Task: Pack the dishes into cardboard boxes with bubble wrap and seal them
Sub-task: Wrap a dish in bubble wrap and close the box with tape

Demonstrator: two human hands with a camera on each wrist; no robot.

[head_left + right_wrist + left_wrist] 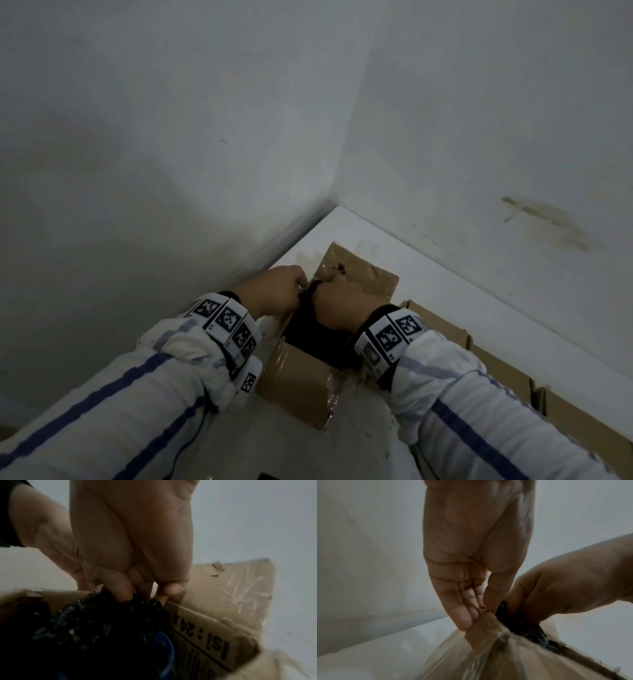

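Left hand pinches taped edge of cardboard box flap between straight fingers and thumb. Right hand grips bunched black wrap inside open box, fingers curled. Box sits on white desk in wall corner. Blue dish rim under wrap.

Head cam sits above my forearms, angled forward and down into a wall corner; my left hand, my right hand and the cardboard box sit low in frame, at mid range. Left wrist cam looks along my palm toward the fingertips, very close. Right wrist cam does the same, down into the box opening. All 3 views share both hands meeting at the box's top edge.
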